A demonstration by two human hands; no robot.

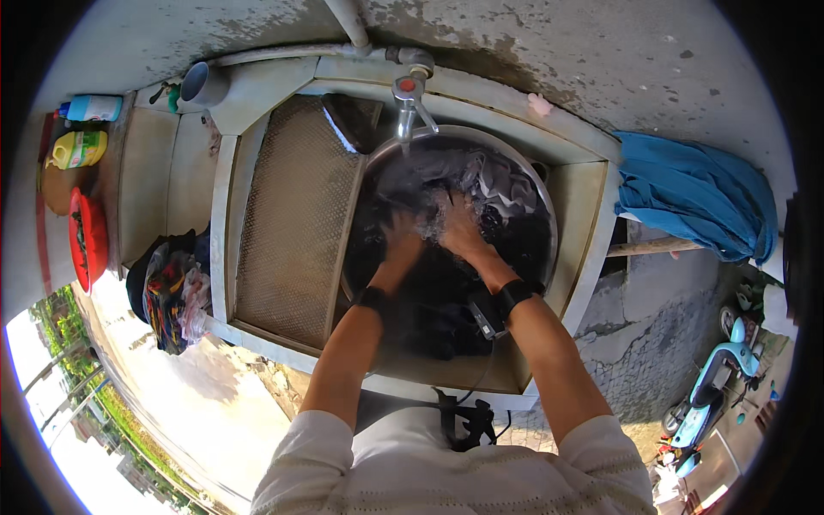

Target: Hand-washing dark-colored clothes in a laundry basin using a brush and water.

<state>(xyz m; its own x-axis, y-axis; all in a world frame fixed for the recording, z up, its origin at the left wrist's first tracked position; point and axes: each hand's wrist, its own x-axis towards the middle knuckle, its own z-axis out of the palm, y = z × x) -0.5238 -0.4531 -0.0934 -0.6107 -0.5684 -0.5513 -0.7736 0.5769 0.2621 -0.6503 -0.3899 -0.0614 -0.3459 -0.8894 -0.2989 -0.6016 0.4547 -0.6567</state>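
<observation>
Left hand (402, 233) and right hand (461, 225) both buried in wet dark laundry (481, 193) inside the metal basin (549, 225) under the tap (408, 103), fingers bunched around cloth, exact grip unclear through suds.

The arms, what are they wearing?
Both forearms are bare. The sleeves are cream, ribbed knit, pushed up near the elbows. The left wrist has a black band. The right wrist has a black strap with a small dark device on it, and a thin black cable hangs down.
</observation>
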